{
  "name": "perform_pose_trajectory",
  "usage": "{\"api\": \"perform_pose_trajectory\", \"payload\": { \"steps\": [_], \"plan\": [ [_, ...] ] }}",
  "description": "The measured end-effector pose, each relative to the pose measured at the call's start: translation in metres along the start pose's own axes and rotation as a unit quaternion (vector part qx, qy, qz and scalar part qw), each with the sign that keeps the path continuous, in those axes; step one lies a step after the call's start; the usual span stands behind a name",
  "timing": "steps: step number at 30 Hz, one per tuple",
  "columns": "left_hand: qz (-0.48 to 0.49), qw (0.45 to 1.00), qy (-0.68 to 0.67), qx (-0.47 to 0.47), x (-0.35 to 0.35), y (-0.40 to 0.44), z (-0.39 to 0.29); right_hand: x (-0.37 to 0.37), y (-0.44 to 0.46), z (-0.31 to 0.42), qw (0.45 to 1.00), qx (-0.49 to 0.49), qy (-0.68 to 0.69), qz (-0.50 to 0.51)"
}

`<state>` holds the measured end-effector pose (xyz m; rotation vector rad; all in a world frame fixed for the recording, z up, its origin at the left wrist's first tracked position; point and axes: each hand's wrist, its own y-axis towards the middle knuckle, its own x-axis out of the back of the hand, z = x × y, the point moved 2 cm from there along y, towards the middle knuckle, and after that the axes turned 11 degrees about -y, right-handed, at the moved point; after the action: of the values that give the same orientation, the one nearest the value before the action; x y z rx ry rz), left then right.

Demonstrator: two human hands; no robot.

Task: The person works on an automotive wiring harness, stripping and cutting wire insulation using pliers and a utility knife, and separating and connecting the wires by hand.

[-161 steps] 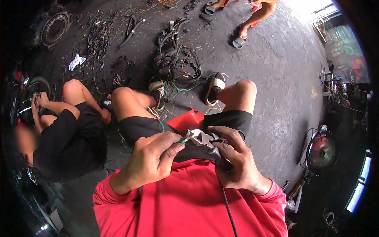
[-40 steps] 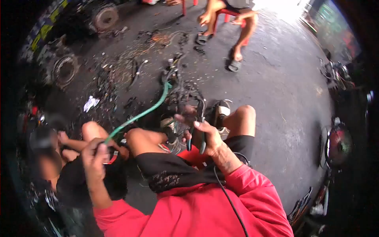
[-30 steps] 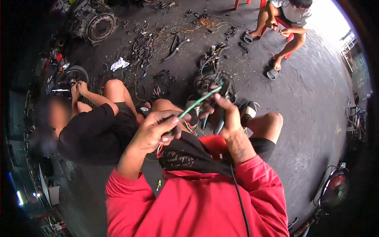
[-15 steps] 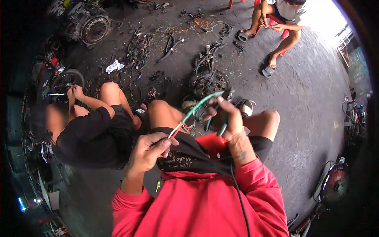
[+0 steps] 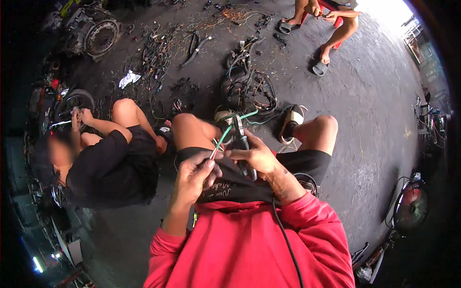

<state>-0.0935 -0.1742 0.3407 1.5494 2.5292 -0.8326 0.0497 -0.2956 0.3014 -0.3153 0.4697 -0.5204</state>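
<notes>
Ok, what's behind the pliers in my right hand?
Behind the pliers, black shorts show past the handles. Green wire shows either side of the head; whether it passes behind or between the jaws is hidden.

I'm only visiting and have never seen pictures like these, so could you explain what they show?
There is no robot here: you see a person's two bare hands. The view comes from a camera worn on the head, looking forward and down past the red shirt. The left hand holds a green wire near its reddish end; the right hand holds pliers, with their head at the wire. On the dark floor lie tangled cables and something white. Two other people sit nearby.
</notes>
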Motion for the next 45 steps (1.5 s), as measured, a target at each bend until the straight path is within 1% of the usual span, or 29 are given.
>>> {"api": "perform_pose_trajectory", "payload": {
  "steps": [3, 5, 7, 8, 11, 12, 13, 15, 16, 17, 19, 20, 21, 23, 25, 28, 29, 30, 31, 32, 33, 34, 35, 37, 38, 39, 41, 42, 45],
  "plan": [
    [-0.02, 0.999, -0.038, -0.01, 0.005, 0.008, 0.013, 0.026, 0.017, -0.052, 0.988, -0.145, 0.008, -0.06],
    [-0.061, 0.997, -0.029, -0.023, 0.003, 0.008, 0.017, 0.035, 0.012, -0.074, 0.989, -0.135, -0.004, -0.067],
    [-0.05, 0.998, -0.022, -0.019, 0.005, 0.008, 0.019, 0.034, -0.005, -0.072, 0.981, -0.163, 0.049, -0.095],
    [-0.04, 0.999, -0.016, -0.021, 0.005, 0.008, 0.02, 0.04, -0.003, -0.083, 0.99, -0.128, 0.025, -0.05],
    [-0.056, 0.998, -0.019, 0.004, 0.006, 0.011, 0.023, 0.025, -0.029, -0.065, 0.996, -0.084, -0.019, -0.009],
    [-0.067, 0.997, -0.021, 0.007, 0.004, 0.011, 0.022, 0.025, -0.037, -0.065, 0.983, -0.007, -0.173, -0.061],
    [-0.068, 0.997, -0.02, 0.013, 0.003, 0.011, 0.024, 0.022, -0.044, -0.052, 0.984, -0.011, -0.169, -0.062],
    [-0.082, 0.995, -0.048, -0.006, 0.002, 0.011, 0.026, 0.017, -0.061, -0.022, 0.918, 0.048, -0.385, -0.083],
    [-0.073, 0.996, -0.048, -0.012, 0.001, 0.011, 0.028, 0.018, -0.062, -0.026, 0.898, 0.099, -0.418, -0.095],
    [-0.071, 0.996, -0.046, -0.005, -0.001, 0.01, 0.029, 0.021, -0.061, -0.033, 0.9, 0.094, -0.414, -0.098],
    [-0.056, 0.997, -0.049, -0.016, -0.005, 0.009, 0.029, 0.024, -0.061, -0.04, 0.882, 0.183, -0.426, -0.085],
    [-0.053, 0.997, -0.048, -0.012, -0.005, 0.008, 0.029, 0.022, -0.062, -0.043, 0.905, 0.143, -0.394, -0.067],
    [-0.043, 0.999, -0.025, -0.022, -0.006, 0.006, 0.029, 0.019, -0.064, -0.043, 0.906, 0.142, -0.393, -0.07],
    [-0.034, 0.999, -0.004, -0.033, -0.008, 0.004, 0.028, 0.011, -0.068, -0.038, 0.811, 0.246, -0.516, -0.126],
    [-0.057, 0.997, 0.045, -0.04, -0.01, 0.001, 0.023, 0.008, -0.069, -0.038, 0.817, 0.211, -0.526, -0.106],
    [-0.059, 0.996, 0.052, -0.052, -0.005, 0.0, 0.024, 0.006, -0.066, -0.037, 0.803, 0.258, -0.515, -0.153],
    [-0.061, 0.995, 0.052, -0.052, -0.005, -0.002, 0.023, 0.01, -0.062, -0.045, 0.867, 0.217, -0.427, -0.141],
    [-0.051, 0.992, 0.102, -0.05, -0.005, -0.003, 0.021, 0.012, -0.057, -0.047, 0.918, 0.174, -0.333, -0.128],
    [-0.041, 0.986, 0.152, -0.049, -0.006, -0.003, 0.019, 0.011, -0.053, -0.045, 0.917, 0.176, -0.334, -0.128],
    [-0.028, 0.973, 0.229, -0.031, -0.004, -0.003, 0.016, 0.008, -0.049, -0.038, 0.881, 0.224, -0.366, -0.201],
    [-0.028, 0.973, 0.228, -0.032, -0.005, -0.004, 0.014, 0.007, -0.046, -0.032, 0.836, 0.267, -0.394, -0.272],
    [0.006, 0.965, 0.259, -0.04, -0.009, -0.007, 0.011, 0.014, -0.036, -0.034, 0.812, 0.301, -0.429, -0.257],
    [0.041, 0.955, 0.289, -0.051, -0.014, -0.008, 0.008, 0.021, -0.029, -0.032, 0.81, 0.303, -0.43, -0.258],
    [0.057, 0.945, 0.311, -0.079, -0.022, -0.012, -0.006, 0.024, -0.018, -0.024, 0.777, 0.394, -0.473, -0.132],
    [0.036, 0.951, 0.304, -0.041, -0.02, -0.014, -0.011, 0.027, -0.016, -0.017, 0.777, 0.401, -0.48, -0.076],
    [0.014, 0.955, 0.295, -0.004, -0.017, -0.016, -0.014, 0.03, -0.014, -0.018, 0.774, 0.404, -0.481, -0.078],
    [0.021, 0.933, 0.353, -0.074, -0.001, -0.019, -0.019, 0.038, -0.009, -0.021, 0.8, 0.399, -0.447, -0.026],
    [0.028, 0.926, 0.373, -0.047, 0.006, -0.022, -0.026, 0.043, -0.011, -0.014, 0.818, 0.331, -0.471, 0.018],
    [0.029, 0.928, 0.371, -0.01, 0.023, -0.028, -0.03, 0.044, -0.013, -0.007, 0.846, 0.329, -0.407, 0.101]
  ]
}}
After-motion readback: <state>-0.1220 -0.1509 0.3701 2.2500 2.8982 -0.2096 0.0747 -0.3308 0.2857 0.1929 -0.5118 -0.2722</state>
